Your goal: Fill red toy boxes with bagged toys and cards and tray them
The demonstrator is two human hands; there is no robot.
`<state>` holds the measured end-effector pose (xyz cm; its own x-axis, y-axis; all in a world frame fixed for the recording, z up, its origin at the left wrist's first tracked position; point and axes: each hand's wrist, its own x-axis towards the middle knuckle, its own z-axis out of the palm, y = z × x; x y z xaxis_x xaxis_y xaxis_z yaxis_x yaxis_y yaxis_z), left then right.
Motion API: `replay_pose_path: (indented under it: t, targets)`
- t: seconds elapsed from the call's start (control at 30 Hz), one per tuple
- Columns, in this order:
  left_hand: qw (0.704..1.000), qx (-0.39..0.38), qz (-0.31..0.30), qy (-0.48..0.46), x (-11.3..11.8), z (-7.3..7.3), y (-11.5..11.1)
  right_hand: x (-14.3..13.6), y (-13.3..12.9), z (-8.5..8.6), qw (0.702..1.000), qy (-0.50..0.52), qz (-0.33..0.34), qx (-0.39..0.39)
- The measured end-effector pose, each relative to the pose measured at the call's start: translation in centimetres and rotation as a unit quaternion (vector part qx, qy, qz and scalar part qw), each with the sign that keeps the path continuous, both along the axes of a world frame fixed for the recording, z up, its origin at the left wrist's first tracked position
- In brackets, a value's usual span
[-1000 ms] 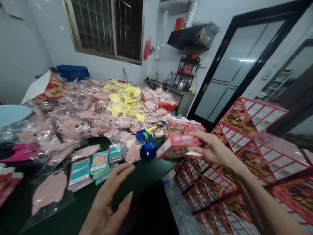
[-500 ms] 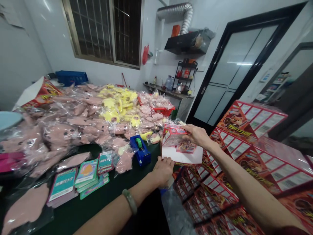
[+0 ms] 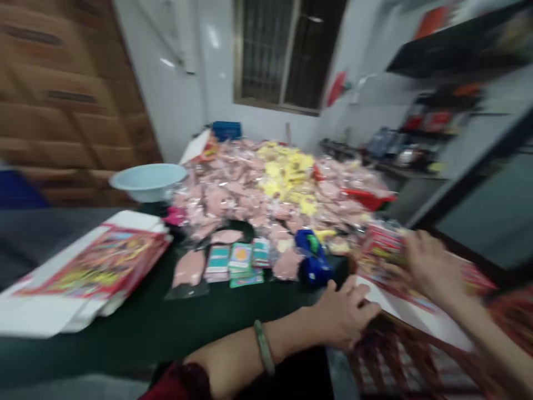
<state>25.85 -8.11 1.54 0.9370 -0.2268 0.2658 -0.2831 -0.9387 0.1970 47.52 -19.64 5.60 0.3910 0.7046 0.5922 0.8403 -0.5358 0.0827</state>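
At the right of the head view lies a red-and-white printed cardboard box (image 3: 383, 244), with a white panel facing up; motion blurs it. My left hand (image 3: 345, 311), below a green bangle (image 3: 264, 347), has its fingers spread by the near left edge of the white panel. Over the box is my right hand (image 3: 435, 269), its thumb stretched to the left and its fingers apart, though smeared. A blue tape dispenser (image 3: 314, 261) with green tape stands just left of the box. Card stacks (image 3: 219, 261) rest farther left on the dark green tabletop (image 3: 166, 339).
Bagged pink plush pieces (image 3: 225, 203) and yellow ones (image 3: 287, 166) are heaped across the table. Flat printed cartons (image 3: 104, 258) lie at left, near a light blue basin (image 3: 150, 180). Brown cartons (image 3: 70, 105) are stacked behind. More red boxes (image 3: 412, 361) stand below right.
The view has swung left, bringing the flat cartons and basin into sight. My left hand's fingers have spread; my right hand has moved from the box's upper edge to over it.
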Motion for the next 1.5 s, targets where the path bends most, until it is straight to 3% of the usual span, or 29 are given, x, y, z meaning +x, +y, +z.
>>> replay_pose_path:
  t: [0.07,0.13,0.23,0.3,0.37,0.4,0.47,0.53,0.63,0.77,0.87,0.93,1.1,1.17,1.27,1.4,1.5]
  targets:
    - [0.998,-0.027,0.037,-0.051,-4.8,1.7,2.3,-1.5,1.5,-0.2,0.998,-0.041,-0.001,0.051]
    - [0.982,-0.051,0.139,-0.113,-10.9,3.2,5.2,-4.6,4.2,-0.6,0.992,-0.005,0.11,0.067]
    - [0.892,-0.015,0.406,-0.197,-20.8,4.1,10.0,-12.8,10.0,-0.6,0.93,0.126,0.332,0.097]
    - [0.816,0.066,0.551,-0.161,-26.6,3.9,13.1,-19.4,14.9,0.0,0.879,0.224,0.417,0.053]
    - [0.734,0.119,0.66,-0.103,-30.9,3.1,15.2,-25.7,20.2,1.0,0.832,0.278,0.479,-0.017]
    - [0.717,0.123,0.682,-0.067,-32.3,2.6,15.9,-28.6,22.9,1.4,0.817,0.289,0.497,-0.045]
    - [0.701,0.12,0.702,-0.029,-34.0,1.4,16.4,-33.7,27.8,2.0,0.818,0.267,0.497,-0.109]
    - [0.7,0.121,0.703,-0.025,-34.5,0.4,16.4,-38.0,31.5,1.9,0.82,0.251,0.496,-0.134]
    - [0.696,0.125,0.705,-0.04,-34.4,-0.6,16.4,-42.5,34.6,0.9,0.83,0.242,0.483,-0.141]
    - [0.688,0.107,0.713,-0.083,-34.8,-0.7,16.1,-43.8,35.2,0.8,0.844,0.272,0.451,-0.096]
    - [0.673,0.111,0.714,-0.158,-34.6,0.2,14.9,-41.9,33.9,2.4,0.837,0.319,0.437,-0.082]
    - [0.673,0.116,0.701,-0.206,-33.6,0.8,13.9,-39.9,31.7,3.7,0.812,0.359,0.454,-0.071]
    - [0.746,0.062,0.572,-0.335,-28.5,0.7,11.1,-34.0,23.6,4.8,0.684,0.512,0.519,0.034]
    - [0.761,-0.025,0.543,-0.353,-26.2,0.6,10.2,-31.5,20.9,4.2,0.686,0.536,0.489,0.052]
    - [0.785,-0.179,0.498,-0.323,-22.8,0.8,9.1,-27.9,18.0,2.7,0.719,0.54,0.427,0.101]
    - [0.803,-0.264,0.441,-0.3,-19.0,0.1,7.5,-24.5,15.2,1.5,0.761,0.504,0.384,0.138]
    - [0.806,-0.353,0.398,-0.26,-16.9,-0.8,6.0,-23.3,13.4,1.2,0.757,0.522,0.369,0.134]
